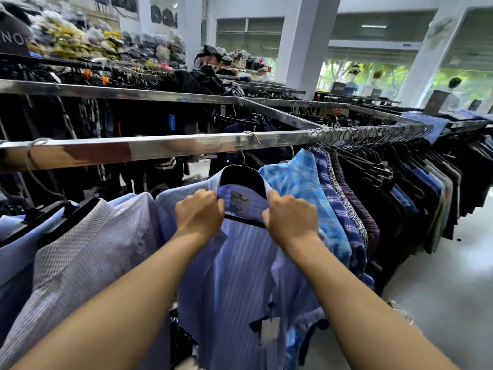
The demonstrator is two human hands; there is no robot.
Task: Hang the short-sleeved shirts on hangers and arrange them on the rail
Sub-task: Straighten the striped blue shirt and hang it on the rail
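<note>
A light blue striped shirt (240,276) hangs on a black hanger (241,177) whose hook sits at the steel rail (160,145). My left hand (198,213) grips the shirt's front edge just left of the collar label. On the right side of the collar opening, my right hand (289,217) grips the fabric the same way. The hanger's lower bar shows between my hands. A bright blue checked shirt (306,188) hangs directly to the right, touching it.
Left of the striped shirt, a pale dotted shirt (88,252) lies over black hangers. Several plaid and dark shirts (386,198) crowd the rail to the right. More racks and a person (206,68) stand behind. Grey floor (440,276) lies at the right.
</note>
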